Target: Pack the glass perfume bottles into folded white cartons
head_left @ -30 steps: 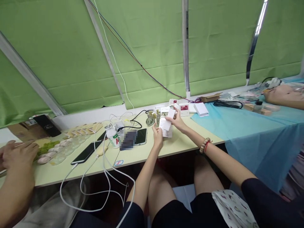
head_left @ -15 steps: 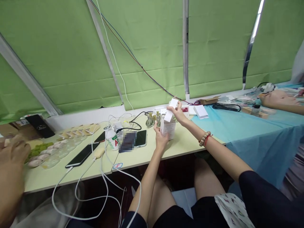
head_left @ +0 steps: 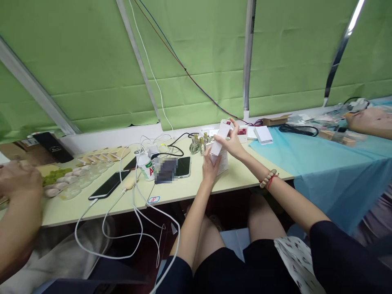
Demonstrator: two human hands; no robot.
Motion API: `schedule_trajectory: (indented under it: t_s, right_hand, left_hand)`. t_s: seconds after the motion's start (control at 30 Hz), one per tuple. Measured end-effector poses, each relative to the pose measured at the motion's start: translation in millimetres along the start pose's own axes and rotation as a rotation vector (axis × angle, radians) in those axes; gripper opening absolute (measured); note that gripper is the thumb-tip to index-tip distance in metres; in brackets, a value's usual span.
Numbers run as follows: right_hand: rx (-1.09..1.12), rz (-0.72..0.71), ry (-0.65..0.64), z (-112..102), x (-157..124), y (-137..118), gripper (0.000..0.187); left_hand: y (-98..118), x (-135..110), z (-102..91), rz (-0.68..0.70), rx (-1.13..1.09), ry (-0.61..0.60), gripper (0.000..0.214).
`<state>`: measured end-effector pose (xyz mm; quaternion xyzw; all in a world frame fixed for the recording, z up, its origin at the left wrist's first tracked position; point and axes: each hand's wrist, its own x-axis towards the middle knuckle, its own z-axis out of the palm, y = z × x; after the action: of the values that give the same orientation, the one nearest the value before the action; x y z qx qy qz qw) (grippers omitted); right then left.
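Observation:
A small white carton (head_left: 219, 139) is held between my hands above the front of the table, tilted with its narrow plain side towards me. My left hand (head_left: 210, 166) is closed around its lower end. My right hand (head_left: 234, 143) grips the upper right side, thumb on the plain face and fingers behind. Dark red print shows near the carton's top. Just below and right of my left hand is a pale printed box surface (head_left: 224, 164); whether it belongs to the same carton I cannot tell. Glass perfume bottles (head_left: 194, 145) with gold tops stand just behind, to the left.
Left of my hands lie a phone (head_left: 184, 167), a white bottle (head_left: 145, 166), another phone (head_left: 109, 185) and loose white cables (head_left: 141, 228). A co-worker's hand (head_left: 20, 179) is at far left, another person's arm (head_left: 369, 121) at far right. White boxes (head_left: 263, 134) lie beside blue sheeting (head_left: 306, 153).
My left hand has moved up towards the right one, and the carton's narrow plain side now faces me more fully. The whole view has shifted slightly.

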<state>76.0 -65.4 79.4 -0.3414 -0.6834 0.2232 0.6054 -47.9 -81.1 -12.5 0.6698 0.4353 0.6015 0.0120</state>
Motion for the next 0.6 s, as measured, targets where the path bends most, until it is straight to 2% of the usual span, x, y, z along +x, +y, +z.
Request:
schedule_trajectory:
  t_s: [0.1, 0.2, 0.37, 0.6]
  right_hand:
    - [-0.136, -0.037, 0.024, -0.8, 1.2, 3.2, 0.101]
    - [-0.199, -0.046, 0.032, -2.3, 0.0, 3.9, 0.101]
    - [-0.206, -0.002, 0.074, -1.9, -0.9, 2.6, 0.101]
    - [-0.221, 0.015, 0.151, -0.7, -2.5, -0.9, 0.101]
  left_hand:
    - [0.8, 0.7, -0.2, 0.013, 0.111, -0.014, 0.040]
    - [1.4, 0.7, 0.1, 0.037, 0.141, 0.008, 0.036]
    - [-0.1, -2.7, 2.0, 0.035, 0.022, 0.041, 0.045]
    - [-2.3, -4.3, 5.7, 0.132, -0.037, 0.088, 0.039]
